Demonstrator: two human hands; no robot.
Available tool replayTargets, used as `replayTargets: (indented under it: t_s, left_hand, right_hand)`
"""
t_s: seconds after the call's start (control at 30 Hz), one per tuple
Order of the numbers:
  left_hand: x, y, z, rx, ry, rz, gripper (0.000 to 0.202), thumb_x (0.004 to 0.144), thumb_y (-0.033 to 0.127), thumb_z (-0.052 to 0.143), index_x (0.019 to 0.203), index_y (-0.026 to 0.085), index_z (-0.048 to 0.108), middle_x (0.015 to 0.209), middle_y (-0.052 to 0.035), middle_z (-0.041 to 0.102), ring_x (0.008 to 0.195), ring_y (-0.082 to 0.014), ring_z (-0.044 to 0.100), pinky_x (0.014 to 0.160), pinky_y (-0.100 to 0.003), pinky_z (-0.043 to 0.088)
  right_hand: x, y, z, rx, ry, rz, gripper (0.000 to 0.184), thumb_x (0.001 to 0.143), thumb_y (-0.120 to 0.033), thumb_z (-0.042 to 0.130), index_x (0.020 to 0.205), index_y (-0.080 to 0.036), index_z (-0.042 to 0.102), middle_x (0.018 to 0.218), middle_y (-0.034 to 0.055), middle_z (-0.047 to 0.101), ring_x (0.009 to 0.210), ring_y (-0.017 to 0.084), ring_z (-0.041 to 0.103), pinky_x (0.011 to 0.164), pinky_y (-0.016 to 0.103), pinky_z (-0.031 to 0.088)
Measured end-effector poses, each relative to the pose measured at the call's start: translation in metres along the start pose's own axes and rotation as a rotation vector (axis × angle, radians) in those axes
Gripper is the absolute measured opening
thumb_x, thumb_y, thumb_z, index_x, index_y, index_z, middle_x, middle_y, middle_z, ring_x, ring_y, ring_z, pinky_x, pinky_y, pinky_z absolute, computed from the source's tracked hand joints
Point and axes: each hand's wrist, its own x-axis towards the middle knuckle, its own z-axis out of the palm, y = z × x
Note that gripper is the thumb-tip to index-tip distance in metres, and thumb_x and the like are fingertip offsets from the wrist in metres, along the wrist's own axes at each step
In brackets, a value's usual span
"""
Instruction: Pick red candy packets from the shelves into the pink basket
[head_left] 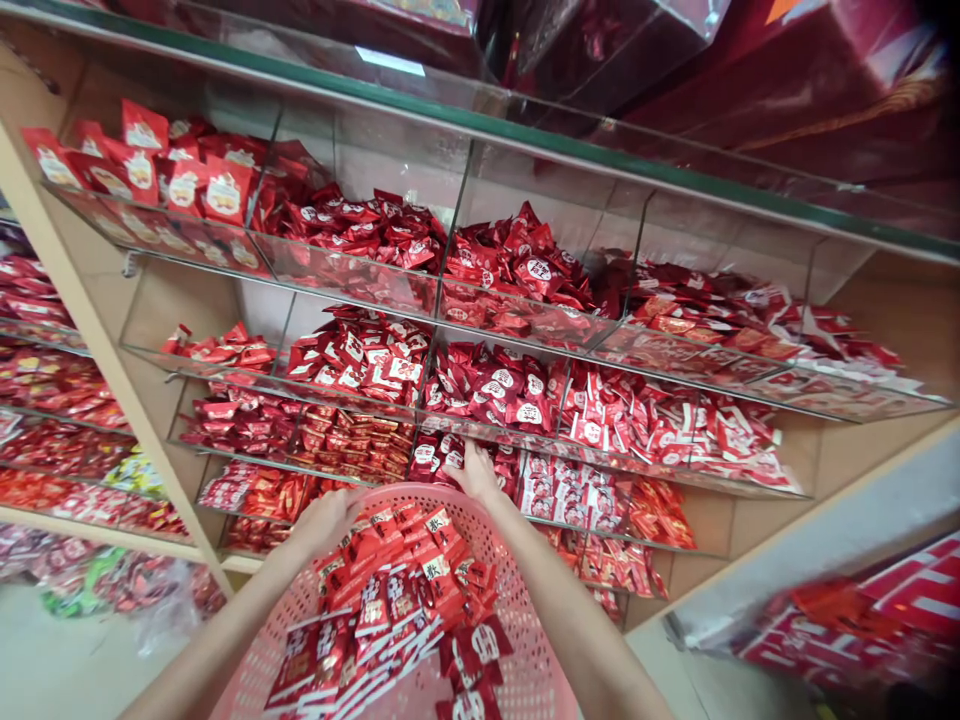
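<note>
A pink perforated plastic basket (536, 625) is tilted in front of me, holding red snack packets (401, 600) and several dark red packets (480, 645). My left hand (328, 520) is closed at the basket's far left rim, its fingertips partly hidden. Past the far rim, my right hand (474, 472) reaches into a lower shelf compartment. Its fingers are apart and touch dark red packets with white labels (429, 455). No packet shows clearly lifted in that hand.
Glass-fronted shelves (360, 270) stand ahead, split into compartments of red packets. A thick glass shelf edge (480, 125) runs overhead, with large dark red boxes (600, 50) above. Another packet rack (60, 390) is at left. Bagged goods (847, 630) lie on the floor at right.
</note>
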Motion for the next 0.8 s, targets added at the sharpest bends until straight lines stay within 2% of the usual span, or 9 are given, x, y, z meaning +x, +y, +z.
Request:
replayTargets:
  t_s: [0.17,0.33,0.5,0.67,0.8]
  left_hand:
    - [-0.001,0.002,-0.001,0.012,0.004,-0.002,0.04,0.092,0.027,0.032,0.128,0.025,0.048,0.114,-0.0075,0.064,0.107,-0.023,0.058,0.083,-0.03,0.045]
    - [0.001,-0.002,0.003,0.036,0.017,0.009,0.039,0.092,0.027,0.032,0.127,0.026,0.049,0.109,-0.0067,0.066,0.104,-0.022,0.06,0.082,-0.028,0.045]
    - [0.005,-0.008,0.009,0.037,0.025,0.024,0.04,0.091,0.029,0.031,0.128,0.025,0.048,0.107,-0.0087,0.067,0.101,-0.0239,0.061,0.078,-0.029,0.046]
    - [0.005,-0.009,0.01,0.037,0.029,0.014,0.041,0.091,0.03,0.032,0.129,0.024,0.046,0.108,-0.0089,0.067,0.102,-0.0239,0.061,0.08,-0.03,0.046]
    - [0.004,-0.006,0.008,0.024,0.026,0.001,0.041,0.091,0.03,0.032,0.129,0.024,0.047,0.109,-0.0094,0.066,0.102,-0.0232,0.061,0.079,-0.028,0.046]
  right_hand:
    - [-0.001,0.0,0.0,-0.05,0.033,0.048,0.072,0.072,-0.044,0.061,0.131,-0.011,0.035,0.121,0.0168,0.051,0.111,0.029,0.046,0.091,0.036,0.033]
    - [-0.006,0.005,-0.004,-0.033,0.061,0.088,0.076,0.068,-0.044,0.065,0.131,-0.015,0.035,0.125,0.0159,0.045,0.113,0.029,0.044,0.091,0.036,0.035]
    - [-0.009,0.012,-0.01,-0.001,0.021,0.142,0.061,0.066,-0.044,0.065,0.118,-0.016,0.049,0.116,0.0137,0.048,0.109,0.028,0.047,0.086,0.034,0.038]
    - [-0.008,0.016,-0.012,0.09,0.085,0.121,0.054,0.069,-0.034,0.065,0.116,-0.015,0.048,0.116,0.0132,0.05,0.109,0.024,0.049,0.086,0.03,0.038]
    - [-0.01,0.014,-0.015,0.25,0.099,0.126,0.041,0.073,-0.033,0.061,0.109,-0.015,0.051,0.101,0.0084,0.059,0.094,0.019,0.056,0.08,0.028,0.041]
